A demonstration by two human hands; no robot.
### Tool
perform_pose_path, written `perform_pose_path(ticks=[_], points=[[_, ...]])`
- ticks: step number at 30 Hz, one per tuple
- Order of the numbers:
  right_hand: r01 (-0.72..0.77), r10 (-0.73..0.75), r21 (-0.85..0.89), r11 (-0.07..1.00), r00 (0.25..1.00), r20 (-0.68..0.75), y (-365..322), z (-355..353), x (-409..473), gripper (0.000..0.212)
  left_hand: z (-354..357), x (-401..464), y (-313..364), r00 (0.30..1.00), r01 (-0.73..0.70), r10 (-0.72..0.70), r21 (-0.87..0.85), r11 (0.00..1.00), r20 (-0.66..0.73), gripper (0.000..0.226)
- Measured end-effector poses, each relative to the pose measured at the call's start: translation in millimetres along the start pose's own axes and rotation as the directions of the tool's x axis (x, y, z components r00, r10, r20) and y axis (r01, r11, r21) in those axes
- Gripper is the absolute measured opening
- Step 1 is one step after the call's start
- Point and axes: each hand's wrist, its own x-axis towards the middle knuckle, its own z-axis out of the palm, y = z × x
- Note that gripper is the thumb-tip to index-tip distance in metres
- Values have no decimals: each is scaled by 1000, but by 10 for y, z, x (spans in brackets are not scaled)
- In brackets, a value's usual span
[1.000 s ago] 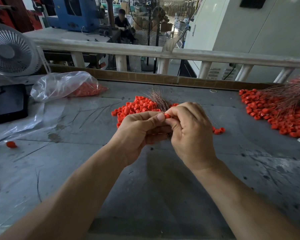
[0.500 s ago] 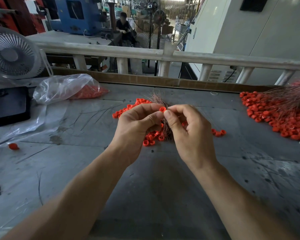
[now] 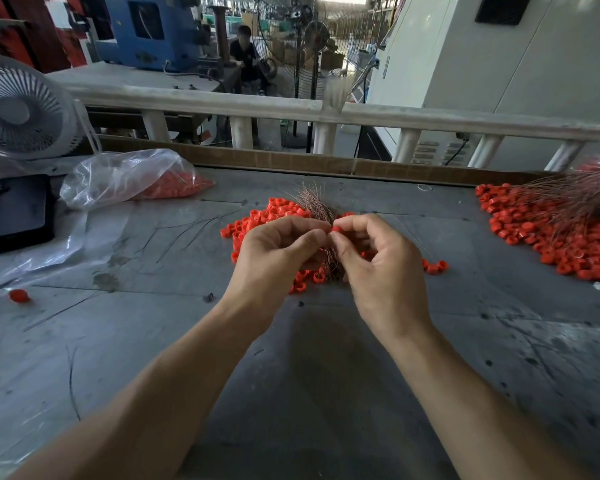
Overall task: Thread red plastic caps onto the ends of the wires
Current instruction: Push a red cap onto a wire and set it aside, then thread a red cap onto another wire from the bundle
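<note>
Both forearms reach out over the grey counter (image 3: 326,393) and meet at its middle, wrists a little raised and the hands facing each other. The left hand (image 3: 274,258) is curled, thumb laid along the forefinger, and it grips a bundle of thin coppery wires (image 3: 317,206) that sprout upward behind the knuckles and hang down below the palm. The right hand (image 3: 378,268) pinches one red cap (image 3: 336,229) between thumb and forefinger, its other fingers loosely bent; the cap sits right at the left thumb tip, against the wires. Whether a wire end is already inside the cap I cannot tell.

The cap is a small bright ring of red plastic. More like it lie in a loose heap of caps (image 3: 257,220) on the counter just behind and under the hands, with a few strays to the right. A bigger pile of capped wires (image 3: 561,233) lies at the right edge. A clear plastic bag (image 3: 118,178) with red caps in it rests to the left, near a white fan (image 3: 18,112) and a dark phone (image 3: 14,213).
</note>
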Motion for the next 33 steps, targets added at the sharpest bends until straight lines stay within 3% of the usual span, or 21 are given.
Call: perform_pose_path(ticks=[5,9,15,18,21,24,28,33], points=[[188,-185,-130,973,982,39,-19,-7,7,3,-25,2,10,999,44,-45,-65,997,-11,21],[307,-296,-230,924,952,82,-14,1,47,4,-54,15,26,994,102,-105,-117,988,-21,17],[269,-256,-213,940,963,83,21,28,51,7,-76,30,47,992,91,-101,-122,988,-76,17],[284,-252,-211,935,954,165,38,-4,64,19,-126,66,72,983,96,-121,-173,980,-137,12],[308,-257,-223,925,939,229,60,-42,78,17,-173,80,89,980,101,-138,-239,966,-142,8],[239,-191,-176,955,949,250,84,-79,76,15,-225,107,101,981,79,-130,-316,945,-143,4],[32,-19,-38,999,951,308,121,-133,58,21,-299,144,108,981,63,-129,-398,915,-143,4],[-173,113,138,975,926,362,129,-194,70,25,-365,186,101,985,63,-133,-485,872,-111,4]])
